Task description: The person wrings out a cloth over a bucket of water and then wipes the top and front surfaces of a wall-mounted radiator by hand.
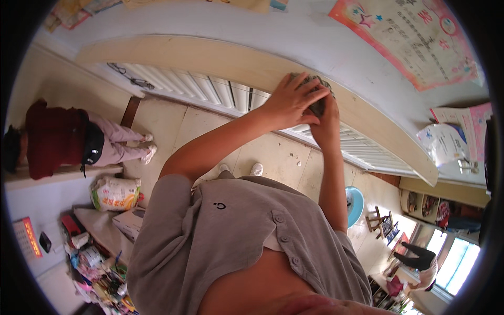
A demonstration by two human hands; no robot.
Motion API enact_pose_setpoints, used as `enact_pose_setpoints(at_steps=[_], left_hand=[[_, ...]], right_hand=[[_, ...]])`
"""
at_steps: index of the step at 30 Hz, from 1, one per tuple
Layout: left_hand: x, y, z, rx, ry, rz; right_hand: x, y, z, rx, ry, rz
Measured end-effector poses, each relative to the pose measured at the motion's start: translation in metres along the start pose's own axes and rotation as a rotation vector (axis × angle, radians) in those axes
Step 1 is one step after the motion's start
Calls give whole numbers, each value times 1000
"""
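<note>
Both my hands are raised together at a long pale wooden shelf (236, 63) above a white radiator. Between them is a dark, patterned, crumpled item (318, 106), probably cloth, mostly covered by my fingers. My left hand (291, 98), on the picture's left, lies across its top with fingers spread over it. My right hand (328, 114) holds it from the right side, its fingers partly hidden behind the other hand. Whether the item rests on the shelf is not clear.
The white radiator (212, 90) runs below the shelf. A person in dark red (55, 138) stands at left, another person (425, 264) at lower right. A blue basin (356, 206) and a folding stool (384, 224) are on the floor. Cluttered goods (98, 267) fill the lower left.
</note>
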State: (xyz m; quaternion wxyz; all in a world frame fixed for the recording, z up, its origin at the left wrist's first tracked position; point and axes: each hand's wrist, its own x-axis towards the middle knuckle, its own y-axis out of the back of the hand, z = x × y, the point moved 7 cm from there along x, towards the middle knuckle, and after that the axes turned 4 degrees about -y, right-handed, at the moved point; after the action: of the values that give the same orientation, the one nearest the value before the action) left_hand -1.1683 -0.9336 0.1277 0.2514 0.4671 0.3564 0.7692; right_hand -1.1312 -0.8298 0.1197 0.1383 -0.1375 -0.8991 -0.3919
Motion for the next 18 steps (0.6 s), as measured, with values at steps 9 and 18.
enact_pose_setpoints(at_steps=[9, 18], left_hand=[[-3, -17, -14, 109, -16, -30], [-66, 64, -109, 284, 223, -14]], right_hand=[[-20, 14, -7, 273, 5, 156], [-7, -9, -50, 184, 75, 290]])
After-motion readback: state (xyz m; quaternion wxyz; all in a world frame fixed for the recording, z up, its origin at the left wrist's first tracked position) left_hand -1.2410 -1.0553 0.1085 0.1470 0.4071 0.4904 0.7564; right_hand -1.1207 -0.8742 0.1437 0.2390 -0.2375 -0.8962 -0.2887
